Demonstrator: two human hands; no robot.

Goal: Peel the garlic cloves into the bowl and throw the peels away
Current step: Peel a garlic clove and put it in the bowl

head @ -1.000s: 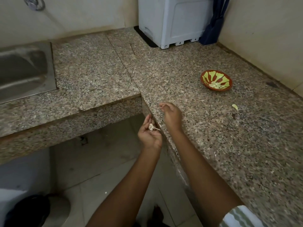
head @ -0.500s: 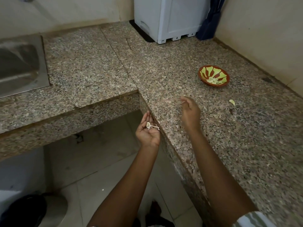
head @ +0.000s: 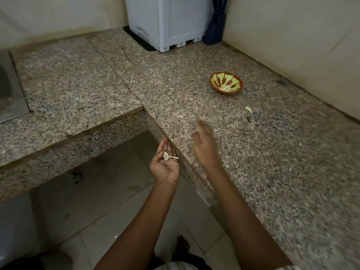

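Observation:
My left hand [head: 165, 164] hovers palm up just off the counter's edge, cupping a dry garlic stem with peel scraps [head: 169, 156]. My right hand [head: 204, 145] is blurred above the granite counter [head: 272, 172] near that edge; its fingers look loosely curled and I see nothing in them. A red bowl with a green pattern [head: 226, 82] stands farther back on the counter with peeled garlic cloves in its bottom. A single pale clove or peel piece [head: 248, 109] lies on the counter between the bowl and my right hand.
A grey-blue plastic appliance [head: 167, 22] stands in the back corner, with a dark blue object [head: 216, 26] beside it. A steel sink [head: 9, 90] is at the far left. Tiled floor [head: 109, 201] lies below the counter's inner corner, with a dark bin [head: 25, 262] at bottom left.
My right hand has left my left hand and moved right over the counter. My left hand has stayed at the edge with the stem in its palm.

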